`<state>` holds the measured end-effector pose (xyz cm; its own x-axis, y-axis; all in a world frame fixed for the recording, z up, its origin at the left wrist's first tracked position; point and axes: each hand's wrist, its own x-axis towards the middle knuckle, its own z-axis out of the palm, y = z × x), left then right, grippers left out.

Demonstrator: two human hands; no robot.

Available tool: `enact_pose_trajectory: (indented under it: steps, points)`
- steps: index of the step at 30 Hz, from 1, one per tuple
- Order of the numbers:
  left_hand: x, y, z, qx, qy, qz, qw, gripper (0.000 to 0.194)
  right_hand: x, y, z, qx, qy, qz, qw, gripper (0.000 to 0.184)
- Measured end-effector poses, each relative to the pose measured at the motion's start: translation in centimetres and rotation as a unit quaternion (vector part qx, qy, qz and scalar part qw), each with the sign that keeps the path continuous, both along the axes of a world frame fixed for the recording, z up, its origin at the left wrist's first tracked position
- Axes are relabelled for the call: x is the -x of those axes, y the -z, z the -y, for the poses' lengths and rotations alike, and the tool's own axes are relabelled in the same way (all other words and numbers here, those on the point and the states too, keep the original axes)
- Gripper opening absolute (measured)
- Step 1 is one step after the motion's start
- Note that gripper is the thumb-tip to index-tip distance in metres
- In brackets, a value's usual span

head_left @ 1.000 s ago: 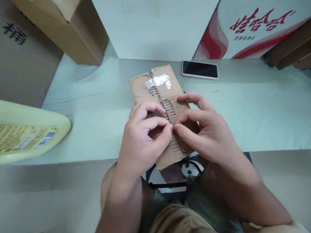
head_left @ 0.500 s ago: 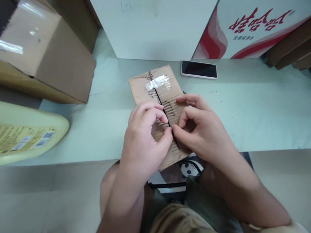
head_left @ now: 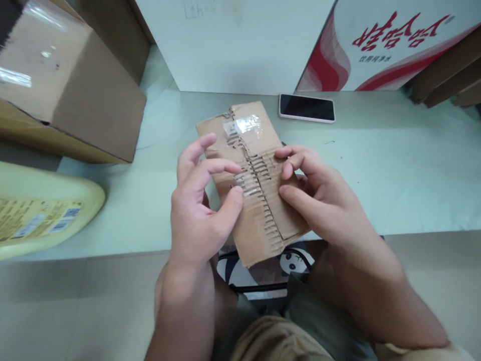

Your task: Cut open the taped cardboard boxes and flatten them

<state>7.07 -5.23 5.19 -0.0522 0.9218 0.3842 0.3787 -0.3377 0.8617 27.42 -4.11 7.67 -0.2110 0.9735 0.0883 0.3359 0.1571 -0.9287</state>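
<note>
A torn piece of brown cardboard (head_left: 259, 220) lies on the pale green table (head_left: 394, 170), its near end hanging over the front edge. A ragged tear with bared corrugation runs down its middle, and clear tape (head_left: 240, 125) sticks near its far end. My left hand (head_left: 199, 205) grips the cardboard's left edge, thumb on top beside the tear, index and middle fingers lifted and spread. My right hand (head_left: 315, 195) holds the right part, thumb pressed on top, fingers curled at the edge.
A black phone (head_left: 306, 107) lies flat behind the cardboard. A brown carton (head_left: 75, 95) stands at the left rear. A pale yellow bottle (head_left: 41, 210) lies at the left edge. White boards and a red-and-white printed box (head_left: 391, 40) close off the back.
My left hand has shifted left off the tear and its fingers have spread; the tear's edges now lie closer together. The carton at the left changed position a second ago.
</note>
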Motion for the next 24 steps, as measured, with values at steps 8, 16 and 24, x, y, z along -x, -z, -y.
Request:
enact_pose_trajectory:
  steps: [8,16,24]
  points:
    - [0.5,0.3,-0.5,0.025,-0.008,-0.043,0.999,0.015,-0.5,0.2,-0.4,-0.022,0.015,-0.053,0.998,0.013]
    - [0.6,0.4,-0.6,0.018,-0.009,-0.044,0.999,0.019,-1.1,1.4,-0.8,-0.198,-0.007,-0.085,0.977,0.054]
    - [0.6,0.6,-0.4,0.025,-0.008,-0.045,0.999,0.011,-1.4,1.8,-0.8,-0.196,-0.023,-0.056,0.979,0.056]
